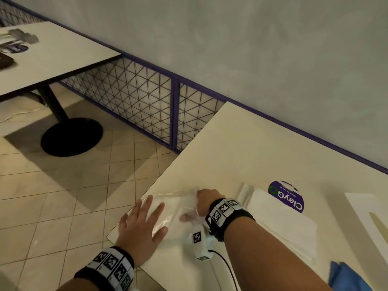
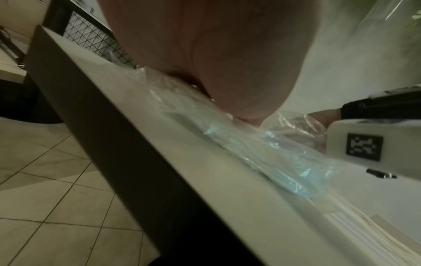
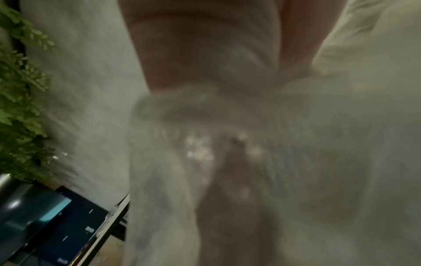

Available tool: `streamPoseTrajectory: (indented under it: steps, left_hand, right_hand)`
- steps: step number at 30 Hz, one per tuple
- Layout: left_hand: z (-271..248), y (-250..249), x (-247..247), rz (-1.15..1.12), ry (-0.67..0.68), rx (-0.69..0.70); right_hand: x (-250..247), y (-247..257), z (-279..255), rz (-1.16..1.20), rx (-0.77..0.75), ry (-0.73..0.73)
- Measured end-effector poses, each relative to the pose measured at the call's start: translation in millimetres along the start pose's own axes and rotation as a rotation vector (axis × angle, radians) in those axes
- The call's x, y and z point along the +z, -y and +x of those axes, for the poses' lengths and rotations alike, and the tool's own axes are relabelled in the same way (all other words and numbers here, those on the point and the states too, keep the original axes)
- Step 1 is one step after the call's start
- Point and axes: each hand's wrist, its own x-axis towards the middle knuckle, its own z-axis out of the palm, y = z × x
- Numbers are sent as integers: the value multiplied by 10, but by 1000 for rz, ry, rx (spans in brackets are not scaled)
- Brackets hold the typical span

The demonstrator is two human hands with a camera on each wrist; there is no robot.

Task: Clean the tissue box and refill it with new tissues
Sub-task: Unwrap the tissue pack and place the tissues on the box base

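**Q:** Hands first, nearest the viewer: what are they doing?

**A:** Both work on a clear plastic tissue pack [image 1: 174, 208] lying near the front corner of a pale table [image 1: 241, 148]. Left hand [image 1: 140, 229] lies palm down on the pack's near end, fingers straight and spread, pinning it flat. Right hand [image 1: 202, 203] reaches across from the right with its wrist bent; its fingers go inside the crinkled wrapper, where they show blurred through the plastic. They look loosely extended, but the right wrist view is too smeared to say if they pinch any tissues.

**Q:** How should this step be done well?

**A:** Probably the tissues are being drawn out of the wrapper. My judgement: keep the left palm pressing on plastic only, near the closed end, so the stack slides free, and pull level with the table so the sheets stay squared.

**Q:** And farther back?

**A:** Just right of the pack lies a stack of white tissues [image 1: 279, 219], with a blue cloth [image 1: 346, 278] at the near edge. Beyond the stack sits a round purple sticker [image 1: 286, 196]. A white flat object with a slot [image 1: 369, 219], perhaps the tissue box or its lid, is at the far right, partly cut off. Farther away stand a wire mesh fence [image 1: 130, 97] and a second table [image 1: 52, 59].
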Motion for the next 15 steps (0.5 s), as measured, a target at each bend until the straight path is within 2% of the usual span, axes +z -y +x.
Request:
streamPoseTrajectory:
  steps: [7, 11, 15]
  left_hand:
    - [-10, 55, 26, 17, -1, 23]
    - [-21, 46, 36, -23, -20, 10]
    - [-35, 26, 46, -54, -48, -7]
  right_hand:
    - [-129, -40, -93, 352, -50, 109]
    - [-69, -147, -189, 580, 0, 146]
    - [103, -268, -293, 928, 59, 228]
